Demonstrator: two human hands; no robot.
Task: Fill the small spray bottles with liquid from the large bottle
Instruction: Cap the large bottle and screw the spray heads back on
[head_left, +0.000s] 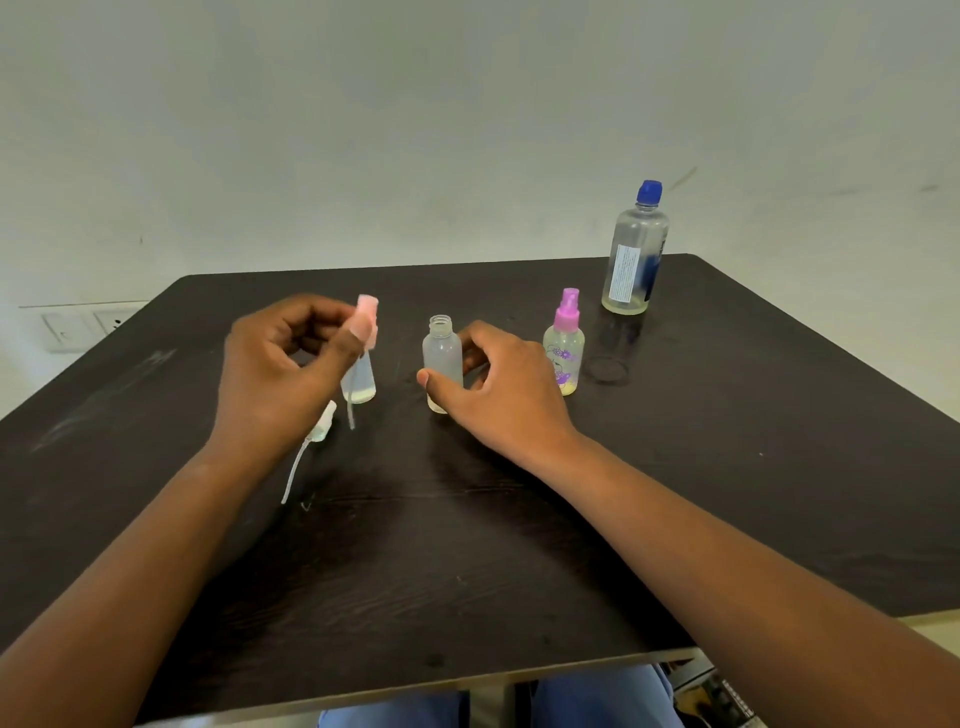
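Note:
My left hand pinches a pink spray pump cap whose dip tube hangs down in front of a small clear bottle standing behind it. My right hand curls around an uncapped small clear bottle with a little liquid at its bottom. To its right stands a small bottle with a purple spray cap and flower print, holding yellowish liquid. The large bottle with a blue cap stands at the back right, nearly empty. A white spray pump with tube lies on the table under my left wrist.
The dark wooden table ends at a front edge near my lap and a right edge past the large bottle. A pale wall with a switch plate lies behind at the left.

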